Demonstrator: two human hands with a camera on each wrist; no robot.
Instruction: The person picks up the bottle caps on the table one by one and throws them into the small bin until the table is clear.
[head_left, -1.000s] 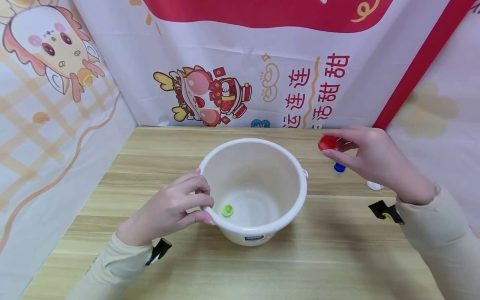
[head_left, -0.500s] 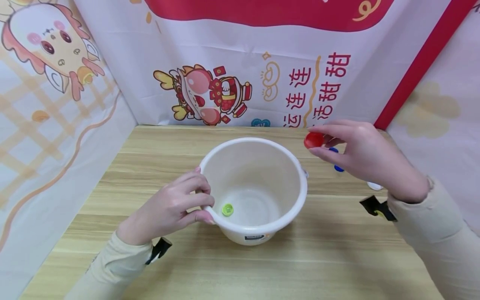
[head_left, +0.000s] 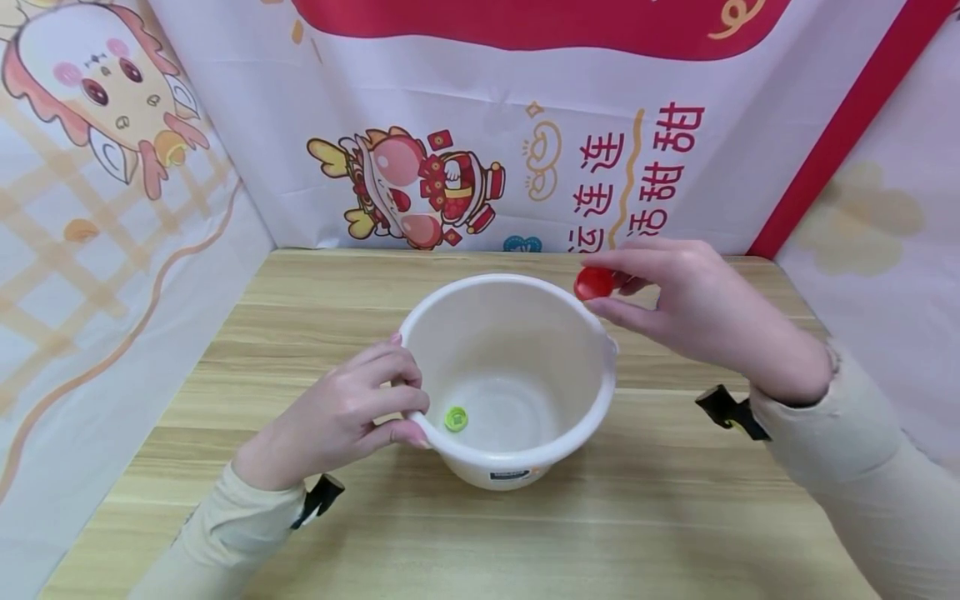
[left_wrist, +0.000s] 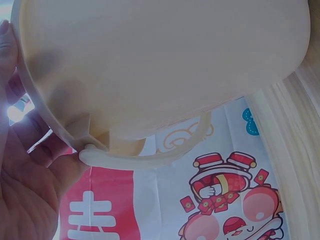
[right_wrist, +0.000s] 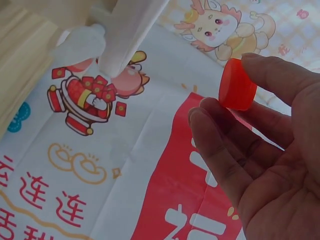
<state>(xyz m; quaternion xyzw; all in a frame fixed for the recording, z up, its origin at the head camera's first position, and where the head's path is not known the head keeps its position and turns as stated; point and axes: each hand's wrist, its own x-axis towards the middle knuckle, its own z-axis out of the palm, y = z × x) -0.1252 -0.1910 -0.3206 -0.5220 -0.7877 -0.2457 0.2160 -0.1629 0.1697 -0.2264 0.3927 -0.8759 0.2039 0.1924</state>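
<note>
A white plastic bucket (head_left: 517,454) stands upright on the table. My left hand (head_left: 341,417) grips its left rim, fingers over the edge and thumb at the near side. On the bucket's floor, to the left, lies a lime-green bottle cap (head_left: 456,418). Thumb and fingertips of my right hand (head_left: 690,304) pinch a red bottle cap (head_left: 594,284) just beyond the bucket's back right rim. Seen from the right wrist, the red cap (right_wrist: 237,85) sits between the thumb and a fingertip, with the other fingers spread loosely below.
A small bit of blue (head_left: 658,302) shows beneath the right hand; the hand covers the rest. The bucket's handle (left_wrist: 150,161) hangs against its outer wall in the left wrist view. Printed cloth walls (head_left: 450,83) rise behind and beside the wooden table (head_left: 600,542).
My right hand has carried the red cap leftward, from the table's right side to the bucket's rim. It now hides the blue and white caps behind it. The left hand stays put.
</note>
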